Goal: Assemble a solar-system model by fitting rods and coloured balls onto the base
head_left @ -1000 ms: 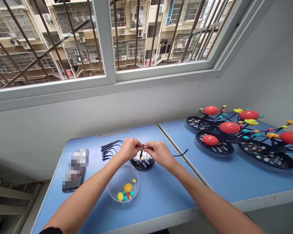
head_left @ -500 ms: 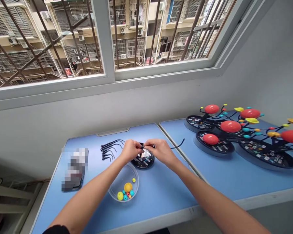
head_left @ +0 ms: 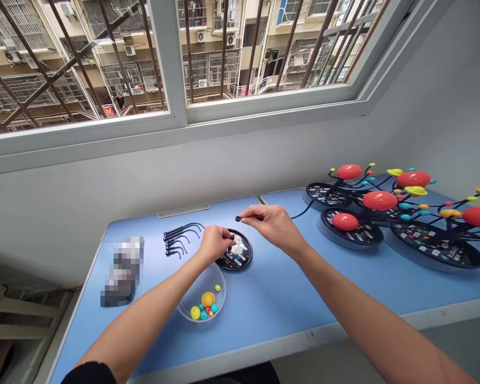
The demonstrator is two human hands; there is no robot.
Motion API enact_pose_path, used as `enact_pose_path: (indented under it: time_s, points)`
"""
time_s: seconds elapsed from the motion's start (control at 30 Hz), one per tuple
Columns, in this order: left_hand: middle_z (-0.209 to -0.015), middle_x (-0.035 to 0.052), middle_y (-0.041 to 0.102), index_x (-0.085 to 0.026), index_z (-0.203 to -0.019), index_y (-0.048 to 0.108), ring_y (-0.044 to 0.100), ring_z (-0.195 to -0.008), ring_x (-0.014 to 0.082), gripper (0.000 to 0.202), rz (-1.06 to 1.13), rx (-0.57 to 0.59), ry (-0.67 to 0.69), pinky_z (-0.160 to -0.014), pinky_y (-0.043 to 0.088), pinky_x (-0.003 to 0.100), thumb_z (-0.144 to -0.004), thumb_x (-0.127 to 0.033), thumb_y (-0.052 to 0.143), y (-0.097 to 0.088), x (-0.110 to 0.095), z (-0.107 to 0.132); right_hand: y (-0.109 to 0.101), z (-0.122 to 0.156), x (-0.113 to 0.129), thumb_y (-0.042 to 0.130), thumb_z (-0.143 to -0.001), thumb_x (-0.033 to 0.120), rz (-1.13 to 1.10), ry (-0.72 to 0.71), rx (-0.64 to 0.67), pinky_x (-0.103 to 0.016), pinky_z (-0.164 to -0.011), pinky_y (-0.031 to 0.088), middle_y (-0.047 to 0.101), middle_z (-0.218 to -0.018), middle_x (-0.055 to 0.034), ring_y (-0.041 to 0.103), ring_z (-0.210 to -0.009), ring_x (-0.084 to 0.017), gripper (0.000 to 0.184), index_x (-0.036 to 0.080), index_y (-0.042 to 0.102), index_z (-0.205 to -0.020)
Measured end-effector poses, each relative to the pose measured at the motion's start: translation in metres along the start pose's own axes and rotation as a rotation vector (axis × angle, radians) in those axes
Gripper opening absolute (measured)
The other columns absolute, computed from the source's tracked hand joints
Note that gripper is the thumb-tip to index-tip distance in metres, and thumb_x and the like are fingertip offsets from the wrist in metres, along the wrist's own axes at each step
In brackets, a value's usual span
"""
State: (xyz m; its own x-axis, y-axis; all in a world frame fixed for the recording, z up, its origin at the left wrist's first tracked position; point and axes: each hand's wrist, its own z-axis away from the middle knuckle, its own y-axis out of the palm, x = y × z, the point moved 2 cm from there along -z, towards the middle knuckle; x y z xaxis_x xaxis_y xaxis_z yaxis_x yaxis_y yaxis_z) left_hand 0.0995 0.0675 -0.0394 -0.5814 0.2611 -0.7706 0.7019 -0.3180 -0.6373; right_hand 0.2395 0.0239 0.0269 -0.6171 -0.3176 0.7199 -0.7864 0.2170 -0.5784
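I'm standing close by, and the right hand (head_left: 272, 224) is holding a curved black rod (head_left: 237, 218), its fingers pinching near the ringed end, just above the bench (head_left: 272, 298). The far end is arching away toward the finished models. The left hand (head_left: 215, 244) is staying apart from it, its fingers pinching a small black piece (head_left: 232, 238) over the round base (head_left: 244, 255); I can't tell whether that piece is fixed there.

The rod is looking light, smooth and fairly stiff, probably plastic; I'd be gripping the straight part beside the ring, since the thin curved end is likely flexing and could be snapping under force.

Counting now: one rod is being held, and about six loose rods (head_left: 180, 230) are lying in a fan, overlapping a little. The clear bowl (head_left: 194, 290) is holding eight beads (head_left: 208, 300): three teal, two yellow, two orange, one red. To the right, five red domes (head_left: 380, 200) are showing among the models.
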Motion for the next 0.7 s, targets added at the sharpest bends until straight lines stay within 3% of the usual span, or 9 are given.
enact_pose_path:
  time_s: [0.43, 0.7]
  points:
    - [-0.053, -0.0029, 0.061, -0.016, -0.06, 0.068, 0.049, -0.051, 0.0087, 0.003, 0.08, -0.158, -0.107, -0.055, 0.037, 0.021, -0.06, -0.019, 0.07, 0.006, -0.008, 0.01, 0.014, 0.017, -0.006, 0.05, -0.072, 0.019, 0.124, 0.127, 0.059, -0.024, -0.053, 0.035, 0.064, -0.059, 0.0005, 0.054, -0.057, -0.014, 0.018, 0.019, 0.066, -0.063]
    - [-0.051, -0.004, 0.058, -0.015, -0.057, 0.066, 0.047, -0.051, 0.0077, 0.006, 0.033, -0.157, -0.098, -0.053, 0.036, 0.02, -0.06, -0.019, 0.07, 0.005, -0.01, 0.008, 0.018, 0.018, -0.009, 0.05, -0.071, 0.017, 0.139, 0.115, 0.068, -0.024, -0.054, 0.035, 0.066, -0.061, 0.0, 0.056, -0.06, -0.015, 0.018, 0.02, 0.065, -0.062]
